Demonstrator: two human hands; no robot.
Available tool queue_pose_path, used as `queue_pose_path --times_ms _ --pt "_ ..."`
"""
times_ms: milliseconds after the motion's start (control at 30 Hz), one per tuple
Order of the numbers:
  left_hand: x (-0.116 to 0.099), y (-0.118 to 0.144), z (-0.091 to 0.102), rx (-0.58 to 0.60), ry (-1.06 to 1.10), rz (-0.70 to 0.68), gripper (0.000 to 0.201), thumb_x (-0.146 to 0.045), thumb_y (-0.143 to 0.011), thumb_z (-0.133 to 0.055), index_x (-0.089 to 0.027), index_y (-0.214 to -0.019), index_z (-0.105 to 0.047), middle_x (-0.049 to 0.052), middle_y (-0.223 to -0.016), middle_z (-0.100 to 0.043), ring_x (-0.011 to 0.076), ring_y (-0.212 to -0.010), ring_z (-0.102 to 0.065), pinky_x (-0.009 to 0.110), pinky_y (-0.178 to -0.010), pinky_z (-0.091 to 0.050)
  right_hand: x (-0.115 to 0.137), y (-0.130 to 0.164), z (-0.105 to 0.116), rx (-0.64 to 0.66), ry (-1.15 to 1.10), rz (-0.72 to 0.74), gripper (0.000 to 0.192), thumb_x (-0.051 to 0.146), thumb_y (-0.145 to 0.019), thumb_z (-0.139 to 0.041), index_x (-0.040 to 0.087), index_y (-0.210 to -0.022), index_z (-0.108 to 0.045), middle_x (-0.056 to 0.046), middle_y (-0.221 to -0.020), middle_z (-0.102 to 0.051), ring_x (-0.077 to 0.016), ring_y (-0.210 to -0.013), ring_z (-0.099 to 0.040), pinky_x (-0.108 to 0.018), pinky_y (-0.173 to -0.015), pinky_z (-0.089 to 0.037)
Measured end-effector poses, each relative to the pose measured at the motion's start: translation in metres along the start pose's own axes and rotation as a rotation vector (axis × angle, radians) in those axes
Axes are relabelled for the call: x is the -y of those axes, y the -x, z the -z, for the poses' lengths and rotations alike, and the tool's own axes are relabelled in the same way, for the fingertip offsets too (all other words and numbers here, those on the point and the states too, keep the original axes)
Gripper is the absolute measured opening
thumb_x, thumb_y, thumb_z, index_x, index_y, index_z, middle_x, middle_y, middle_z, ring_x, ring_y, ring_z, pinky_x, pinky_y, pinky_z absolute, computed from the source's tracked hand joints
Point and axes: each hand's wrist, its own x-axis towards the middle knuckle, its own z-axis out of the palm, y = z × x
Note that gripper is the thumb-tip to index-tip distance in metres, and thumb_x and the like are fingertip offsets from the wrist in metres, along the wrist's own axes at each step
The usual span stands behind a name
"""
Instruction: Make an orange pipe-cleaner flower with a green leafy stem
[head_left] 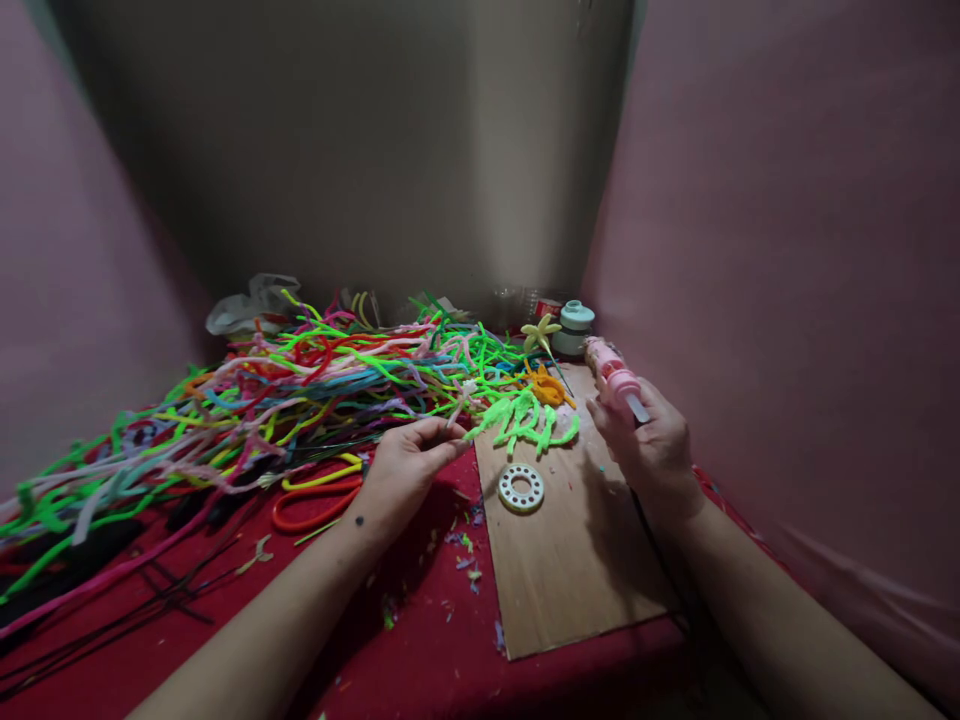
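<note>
Left hand (pixel 405 465) pinching a thin pipe cleaner (pixel 459 400) beside the cardboard (pixel 577 560) — light, bendy, best gripped near its end; right hand (pixel 645 440) closed round a pink glue gun (pixel 615 378).

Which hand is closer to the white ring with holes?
Left. The left hand is just left of the white ring, pinching a pipe cleaner piece. The right hand holds the pink glue gun, farther right.

Left hand (pixel 405 465) pinches a pale pipe cleaner (pixel 459 400) by the pile (pixel 300 390); right hand (pixel 649 440) grips a pink glue gun (pixel 615 378) over the board (pixel 570 540).
</note>
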Motion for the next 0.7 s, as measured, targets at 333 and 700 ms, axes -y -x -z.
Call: queue_pose_path --times_ms 333,700 --pt "0.009 -0.022 -0.031 0.112 -0.074 0.0 0.013 -0.025 -0.058 -0.068 -0.015 -0.065 -0.067 -0.001 -0.061 -0.062 0.0135 -0.06 -0.052 0.026 -0.062 -0.038 -0.009 -0.003 -0.001 0.026 0.005 -0.083 0.025 0.042 -0.077 -0.062 0.017 -0.081 -0.059 0.001 -0.06 -0.053 -0.0108 -0.049 -0.046 -0.023 -0.045 -0.037" --pt "0.004 -0.022 -0.032 0.021 -0.078 0.026 0.014 -0.027 -0.056 -0.071 -0.016 -0.064 -0.069 0.0 -0.062 -0.06 0.0127 -0.059 -0.049 0.024 -0.056 -0.036 -0.003 -0.007 0.003 0.025 -0.019 -0.082 0.026 0.042 -0.075 -0.062 0.016 -0.078 -0.058 0.0 -0.06 -0.055 -0.0107 -0.05 -0.047 -0.023 -0.045 -0.038"
